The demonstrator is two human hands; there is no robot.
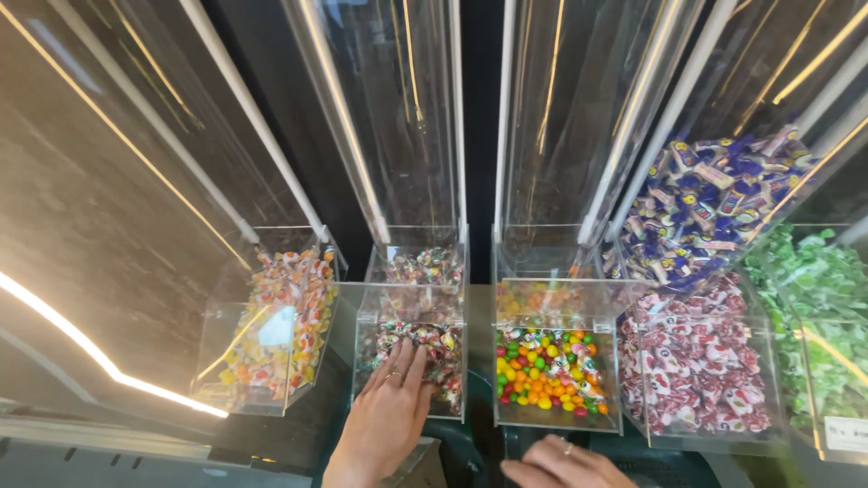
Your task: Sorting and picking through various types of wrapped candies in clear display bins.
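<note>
Sweets (pixel 425 348) in crinkly wrappers, probably light and slippery, fill the clear bin (pixel 409 303) where the left hand (pixel 387 416) reaches in open-fingered; right hand (pixel 565 463) rests loose below, holding nothing; pinch a wrapper's twisted end

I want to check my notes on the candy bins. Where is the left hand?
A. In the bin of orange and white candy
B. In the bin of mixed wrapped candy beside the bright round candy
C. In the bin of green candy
B: the left hand reaches into the bin of mixed wrapped candy, with the bin of bright round candy beside it.
</note>
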